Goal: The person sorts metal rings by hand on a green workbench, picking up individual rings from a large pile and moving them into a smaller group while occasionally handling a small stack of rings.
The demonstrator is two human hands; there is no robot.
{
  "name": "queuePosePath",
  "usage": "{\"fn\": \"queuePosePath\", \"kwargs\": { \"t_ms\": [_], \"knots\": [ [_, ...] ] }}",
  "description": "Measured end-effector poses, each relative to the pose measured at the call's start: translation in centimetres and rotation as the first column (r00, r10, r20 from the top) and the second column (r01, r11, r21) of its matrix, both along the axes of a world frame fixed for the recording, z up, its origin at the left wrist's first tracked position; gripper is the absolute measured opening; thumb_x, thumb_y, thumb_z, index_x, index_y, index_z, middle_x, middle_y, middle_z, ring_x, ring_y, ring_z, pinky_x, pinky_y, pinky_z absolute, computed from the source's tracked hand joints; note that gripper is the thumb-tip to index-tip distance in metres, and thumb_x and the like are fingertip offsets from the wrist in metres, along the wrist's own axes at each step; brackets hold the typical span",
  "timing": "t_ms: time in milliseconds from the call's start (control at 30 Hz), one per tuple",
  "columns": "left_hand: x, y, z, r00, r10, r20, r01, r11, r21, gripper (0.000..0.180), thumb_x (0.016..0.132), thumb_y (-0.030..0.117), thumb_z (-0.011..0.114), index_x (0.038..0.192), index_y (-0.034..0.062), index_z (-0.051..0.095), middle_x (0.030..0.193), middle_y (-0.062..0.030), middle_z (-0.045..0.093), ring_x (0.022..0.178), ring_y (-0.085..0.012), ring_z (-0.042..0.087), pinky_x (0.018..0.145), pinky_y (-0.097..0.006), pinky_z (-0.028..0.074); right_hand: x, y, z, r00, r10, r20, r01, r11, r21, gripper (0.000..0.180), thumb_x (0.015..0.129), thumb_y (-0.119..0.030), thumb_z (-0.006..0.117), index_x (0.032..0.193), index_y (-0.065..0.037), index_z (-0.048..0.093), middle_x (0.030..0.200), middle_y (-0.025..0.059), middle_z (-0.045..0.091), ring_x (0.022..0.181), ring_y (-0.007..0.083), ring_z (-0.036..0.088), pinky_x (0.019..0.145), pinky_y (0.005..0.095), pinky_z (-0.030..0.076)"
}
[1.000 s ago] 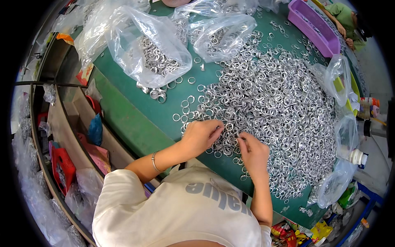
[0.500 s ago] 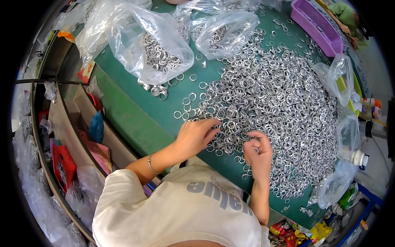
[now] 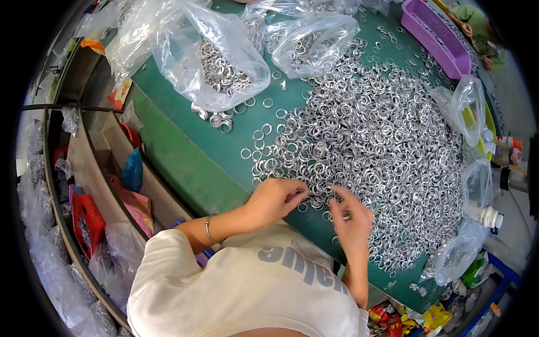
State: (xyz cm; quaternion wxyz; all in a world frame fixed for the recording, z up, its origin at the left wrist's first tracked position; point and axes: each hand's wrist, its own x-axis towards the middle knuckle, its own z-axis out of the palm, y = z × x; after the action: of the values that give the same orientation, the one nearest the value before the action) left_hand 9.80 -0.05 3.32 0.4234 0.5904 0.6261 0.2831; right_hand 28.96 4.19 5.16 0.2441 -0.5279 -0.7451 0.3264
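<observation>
A large heap of silver metal rings (image 3: pixel 393 146) covers the middle and right of the green table (image 3: pixel 185 135). At the heap's near left edge is my left hand (image 3: pixel 276 201), its thumb and forefinger pinched together; whatever lies between the tips is too small to make out. A bracelet circles that wrist. My right hand (image 3: pixel 353 222) is just to the right, over the near side of the heap. Its forefinger and thumb are spread, while the other fingers curl in around a bit of silver metal that looks like a ring; motion blurs it.
Clear plastic bags (image 3: pixel 219 62) of rings lie at the far left, with another bag (image 3: pixel 311 45) beside them. A purple basket (image 3: pixel 435 36) stands far right, near another person's arm (image 3: pixel 477 42). Plastic bags and a bottle (image 3: pixel 490 218) line the right edge. Shelves (image 3: pixel 106 168) stand left.
My left hand has drawn back toward me and slightly right, uncovering rings at the heap's edge. My right hand's thumb and forefinger have spread from a tighter curl.
</observation>
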Motion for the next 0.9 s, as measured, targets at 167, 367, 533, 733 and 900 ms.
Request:
{"fn": "queuePosePath", "kwargs": {
  "t_ms": [167,367,533,733,900],
  "knots": [
    [-1.0,0.9,-0.6,0.955,0.209,0.21,-0.194,0.977,-0.089,0.011,0.084,0.009,0.061,0.091,0.0003,0.063,0.059,-0.0026,0.054,0.05,-0.0064,0.044,0.047,-0.024,0.038,-0.6,-1.0,-1.3,0.959,0.111,0.259,-0.153,0.977,0.146,0.016,0.077,-0.015,0.068,0.092,-0.012,0.065,0.066,0.0043,0.056,0.05,0.0236,0.058,0.045,0.0341,0.044],
    [-2.1,1.2,-0.9,0.807,0.35,0.476,-0.246,0.932,-0.267,0.013,0.087,0.008,0.059,0.09,-0.0027,0.064,0.064,-0.0002,0.058,0.057,-0.0035,0.048,0.051,-0.021,0.04,0.6,0.4,-0.6,0.96,-0.148,0.237,0.133,0.988,0.079,0.018,0.076,-0.005,0.067,0.094,-0.005,0.065,0.062,0.0088,0.06,0.05,0.0206,0.058,0.047,0.0311,0.045],
    [-2.3,1.3,-0.7,0.877,0.339,0.339,-0.307,0.94,-0.145,0.013,0.086,0.009,0.06,0.09,-0.0033,0.064,0.066,-0.0008,0.059,0.059,-0.0039,0.051,0.053,-0.021,0.043,-0.3,-0.2,-0.9,0.999,-0.031,0.018,0.031,0.999,0.016,0.021,0.078,-0.003,0.065,0.098,-0.006,0.065,0.065,0.0079,0.059,0.049,0.0205,0.057,0.046,0.0302,0.045],
    [-3.3,1.1,-0.9,0.87,0.364,0.333,-0.329,0.931,-0.158,0.014,0.087,0.008,0.059,0.093,-0.0032,0.065,0.065,-0.0008,0.059,0.059,-0.0052,0.054,0.053,-0.022,0.043,-4.1,-0.4,-1.0,0.943,0.218,0.253,-0.266,0.948,0.175,0.016,0.079,-0.007,0.064,0.095,-0.01,0.066,0.07,0.0057,0.058,0.05,0.023,0.056,0.045,0.0307,0.043],
    [-4.7,0.8,-0.8,0.848,0.446,0.286,-0.436,0.894,-0.102,0.014,0.088,0.006,0.057,0.097,-0.0036,0.064,0.066,0.0001,0.057,0.06,-0.0049,0.049,0.054,-0.021,0.04,-3.8,0.3,-1.9,0.986,0.166,0.008,-0.165,0.974,0.154,0.011,0.08,-0.003,0.061,0.09,-0.006,0.065,0.071,0.0057,0.057,0.047,0.0196,0.053,0.044,0.031,0.041]
  ]
}}
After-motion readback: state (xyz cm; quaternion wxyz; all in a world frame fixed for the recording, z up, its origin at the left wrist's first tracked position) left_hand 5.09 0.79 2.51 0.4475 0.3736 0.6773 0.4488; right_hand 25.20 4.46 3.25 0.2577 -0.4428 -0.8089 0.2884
